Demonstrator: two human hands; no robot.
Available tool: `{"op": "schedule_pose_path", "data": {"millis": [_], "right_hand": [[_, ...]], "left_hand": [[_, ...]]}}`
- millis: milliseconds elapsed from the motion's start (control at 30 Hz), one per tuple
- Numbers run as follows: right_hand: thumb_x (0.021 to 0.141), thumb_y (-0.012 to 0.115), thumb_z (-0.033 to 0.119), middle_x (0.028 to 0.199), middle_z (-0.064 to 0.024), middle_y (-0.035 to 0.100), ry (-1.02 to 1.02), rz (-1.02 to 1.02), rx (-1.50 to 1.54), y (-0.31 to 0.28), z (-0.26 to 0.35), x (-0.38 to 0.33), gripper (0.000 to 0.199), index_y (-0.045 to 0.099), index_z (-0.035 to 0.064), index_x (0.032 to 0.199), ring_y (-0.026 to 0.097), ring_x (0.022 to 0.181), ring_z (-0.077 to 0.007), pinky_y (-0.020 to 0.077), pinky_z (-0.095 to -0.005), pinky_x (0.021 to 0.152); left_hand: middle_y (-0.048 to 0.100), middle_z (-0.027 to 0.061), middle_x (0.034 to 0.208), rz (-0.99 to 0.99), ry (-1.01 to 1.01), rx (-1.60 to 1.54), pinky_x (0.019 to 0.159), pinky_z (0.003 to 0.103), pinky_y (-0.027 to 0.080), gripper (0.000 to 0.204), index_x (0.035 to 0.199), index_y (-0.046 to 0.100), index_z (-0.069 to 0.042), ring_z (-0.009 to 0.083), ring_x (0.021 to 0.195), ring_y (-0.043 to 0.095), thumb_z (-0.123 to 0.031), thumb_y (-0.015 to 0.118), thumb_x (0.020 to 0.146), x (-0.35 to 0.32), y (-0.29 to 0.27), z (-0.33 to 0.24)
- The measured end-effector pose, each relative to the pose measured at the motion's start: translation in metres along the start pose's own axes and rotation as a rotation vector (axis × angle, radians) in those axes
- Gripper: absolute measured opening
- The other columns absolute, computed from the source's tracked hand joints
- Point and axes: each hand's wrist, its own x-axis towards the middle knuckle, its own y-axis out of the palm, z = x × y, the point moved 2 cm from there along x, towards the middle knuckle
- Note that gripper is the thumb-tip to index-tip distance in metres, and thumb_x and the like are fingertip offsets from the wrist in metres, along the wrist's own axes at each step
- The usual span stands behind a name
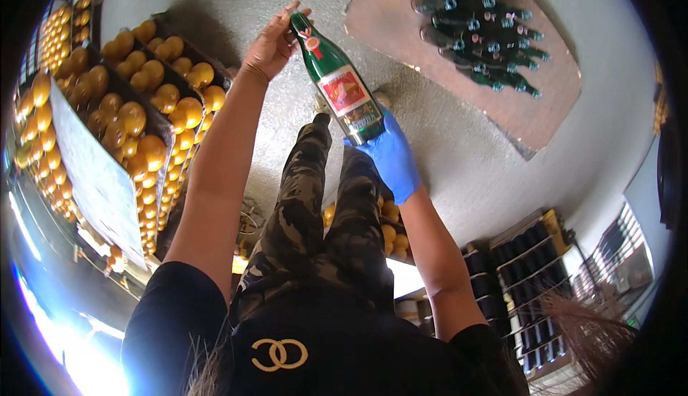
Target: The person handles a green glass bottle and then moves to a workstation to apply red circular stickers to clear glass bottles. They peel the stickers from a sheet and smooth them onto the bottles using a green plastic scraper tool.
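Bare left hand [269, 41] and blue-gloved right hand [393, 158] each grip glossy green glass bottle [338, 80]

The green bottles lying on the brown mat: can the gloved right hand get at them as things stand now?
Probably not at once. The right hand is clamped under the green bottle, with the left hand at its neck. The bottles on the mat lie apart, with bare floor between.

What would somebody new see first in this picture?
First, the green glass bottle with a red label held up in the middle, the bare left hand at its neck and the blue-gloved right hand under its base. Next, the rows of round gold-capped bottle tops in dark crates on the left, and the pile of green bottles on a brown mat at upper right.
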Motion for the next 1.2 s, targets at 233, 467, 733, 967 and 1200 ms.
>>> {"op": "schedule_pose_path", "data": {"millis": [233, 467, 733, 967, 1200], "right_hand": [[0.092, 0.061, 0.032, 0.134, -0.014, 0.049, 0.147, 0.201, -0.246, 0.096, 0.004, -0.08, 0.067, 0.032, 0.0012, 0.143, 0.051, 0.122, -0.0265, 0.0471, -0.043, 0.097], [0.089, 0.064, 0.025, 0.137, -0.0109, 0.048, 0.4, 0.458, -0.213, 0.174, -0.006, -0.131, 0.074, 0.026, 0.0033, 0.148, 0.051, 0.123, -0.0234, 0.0432, -0.0388, 0.102], [0.094, 0.058, 0.034, 0.136, -0.0136, 0.049, 0.656, 0.538, -0.423, 0.222, -0.025, -0.148, 0.066, 0.033, -0.0004, 0.144, 0.05, 0.124, -0.0253, 0.0413, -0.0398, 0.104], [0.092, 0.061, 0.036, 0.136, -0.0123, 0.049, 0.66, 0.804, -0.97, 0.289, -0.06, -0.187, 0.07, 0.033, -0.004, 0.143, 0.048, 0.126, -0.0226, 0.0356, -0.0371, 0.109], [0.088, 0.066, 0.033, 0.14, -0.0143, 0.045, 0.877, 0.779, -0.968, 0.32, -0.106, -0.21, 0.076, 0.031, -0.0056, 0.143, 0.045, 0.129, -0.0246, 0.0322, -0.0376, 0.111]], "left_hand": [[0.055, 0.0106, 0.127, 0.064, 0.297, -0.428, 0.111, 0.055, 0.033, 0.052, 0.136, 0.042, -0.013, 0.0305, 0.126, 0.048, -0.031, 0.062, 0.092, -0.111, 0.032, -0.052], [0.056, 0.0107, 0.126, -0.021, 0.547, -0.466, 0.109, 0.054, 0.035, 0.049, 0.137, 0.04, -0.012, 0.0323, 0.126, 0.048, -0.029, 0.057, 0.095, -0.237, 0.037, -0.107], [0.045, 0.0125, 0.138, -0.16, 0.774, -0.394, 0.108, 0.055, 0.036, 0.072, 0.147, 0.028, -0.013, 0.0332, 0.131, 0.043, -0.032, 0.066, 0.089, -0.361, 0.04, -0.139], [0.034, 0.0168, 0.143, -0.266, 0.848, -0.358, 0.104, 0.055, 0.041, 0.089, 0.15, 0.023, -0.015, 0.0346, 0.131, 0.042, -0.002, 0.074, 0.077, -0.445, 0.023, -0.131], [0.039, 0.0156, 0.139, -0.331, 0.911, -0.524, 0.103, 0.053, 0.043, 0.079, 0.148, 0.027, -0.017, 0.0313, 0.127, 0.046, -0.003, 0.069, 0.083, -0.522, -0.002, -0.116]]}}
